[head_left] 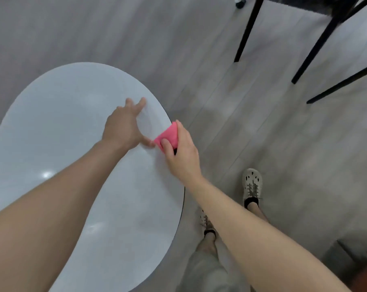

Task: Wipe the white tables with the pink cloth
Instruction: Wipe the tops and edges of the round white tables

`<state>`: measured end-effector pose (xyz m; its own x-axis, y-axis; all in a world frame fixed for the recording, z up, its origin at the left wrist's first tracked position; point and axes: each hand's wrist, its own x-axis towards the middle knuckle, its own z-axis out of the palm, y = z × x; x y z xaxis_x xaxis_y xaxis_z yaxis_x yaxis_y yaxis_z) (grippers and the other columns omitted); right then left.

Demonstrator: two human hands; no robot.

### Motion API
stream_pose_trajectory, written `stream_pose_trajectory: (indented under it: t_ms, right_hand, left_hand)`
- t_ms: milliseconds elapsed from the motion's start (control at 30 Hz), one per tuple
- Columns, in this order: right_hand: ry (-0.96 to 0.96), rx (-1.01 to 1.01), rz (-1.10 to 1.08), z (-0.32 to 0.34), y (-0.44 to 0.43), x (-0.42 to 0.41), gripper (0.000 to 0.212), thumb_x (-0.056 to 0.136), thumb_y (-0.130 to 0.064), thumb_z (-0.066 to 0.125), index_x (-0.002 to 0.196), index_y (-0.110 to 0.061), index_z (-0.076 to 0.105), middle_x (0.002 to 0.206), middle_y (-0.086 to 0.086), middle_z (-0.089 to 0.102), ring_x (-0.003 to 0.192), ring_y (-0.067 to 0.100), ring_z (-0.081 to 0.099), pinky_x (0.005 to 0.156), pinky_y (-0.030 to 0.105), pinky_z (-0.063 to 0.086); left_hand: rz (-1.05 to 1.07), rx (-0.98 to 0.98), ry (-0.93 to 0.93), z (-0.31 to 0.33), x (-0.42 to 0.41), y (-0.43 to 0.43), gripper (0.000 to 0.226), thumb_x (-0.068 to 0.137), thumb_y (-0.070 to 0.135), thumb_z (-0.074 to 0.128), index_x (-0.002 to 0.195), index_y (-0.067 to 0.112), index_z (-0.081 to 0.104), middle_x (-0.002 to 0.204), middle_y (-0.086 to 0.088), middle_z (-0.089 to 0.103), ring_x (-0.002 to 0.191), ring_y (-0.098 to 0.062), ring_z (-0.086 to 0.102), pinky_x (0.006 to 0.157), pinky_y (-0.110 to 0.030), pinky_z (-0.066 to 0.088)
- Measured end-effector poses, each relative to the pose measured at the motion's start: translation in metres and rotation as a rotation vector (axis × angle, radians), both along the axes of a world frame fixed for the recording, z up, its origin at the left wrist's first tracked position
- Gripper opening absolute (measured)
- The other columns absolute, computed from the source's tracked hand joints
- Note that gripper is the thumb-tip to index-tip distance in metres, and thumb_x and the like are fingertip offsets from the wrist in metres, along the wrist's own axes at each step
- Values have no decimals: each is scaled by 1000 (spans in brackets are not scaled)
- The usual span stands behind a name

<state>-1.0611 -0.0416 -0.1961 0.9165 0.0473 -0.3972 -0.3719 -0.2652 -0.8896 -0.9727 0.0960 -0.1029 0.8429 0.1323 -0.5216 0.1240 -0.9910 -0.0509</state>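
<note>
Head cam, looking pretty much straight down. There's a round white counter [62, 133] filling the left half of the shot, glossy enough to catch a couple of light reflections.

The left hand [123, 125] is laid on the counter top near its far right side. The fingers are spread and fairly straight and it isn't holding anything. Its thumb sticks out toward the pink cloth [168, 134] and looks to be just touching it.

The cloth is folded into a small wad and sits right at the right-hand rim of the counter, partly hanging past the edge. The right hand [182, 154] has hold of it, with the thumb pressed on top and the fingers curled over the far side, so that's a proper grip. Can't tell how much of the cloth is actually flat on the surface.

Off the counter it's grey wood-look floor [273, 144]. Some thin black chair legs [248, 30] stand at the top right, well apart from the counter. The person's light shoes [252, 184] are below the right forearm, one of them half hidden by it.
</note>
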Motion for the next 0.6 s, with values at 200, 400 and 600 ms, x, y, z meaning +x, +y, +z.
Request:
stream_pose_trajectory:
  t_ms: [200, 400, 600]
  right_hand:
    - [-61, 22, 219, -8, 14, 102, 66, 108, -33, 61, 167, -21, 36, 160, -2, 53, 143, 19, 52, 106, 30, 42]
    - [-4, 67, 212, 10, -42, -9, 71, 107, -33, 62, 170, -32, 29, 161, -28, 41, 142, -5, 46, 108, 25, 46]
    - [2, 18, 322, 5, 3, 109, 58, 107, -34, 58, 161, -19, 42, 148, 0, 61, 129, 21, 58, 97, 32, 44]
  left_hand:
    - [-2, 12, -10, -8, 0, 6, 144, 46, 55, 103, 166, 45, 23, 153, 2, 39, 121, -25, 54, 78, -41, 51]
    - [77, 25, 7, 2, 0, -3, 151, 44, 51, 106, 167, 47, 18, 165, 12, 29, 132, -18, 51, 82, -44, 57]
    - [183, -3, 3, -1, -2, -2, 154, 43, 48, 106, 168, 43, 18, 173, 12, 30, 150, -16, 44, 96, -43, 55]
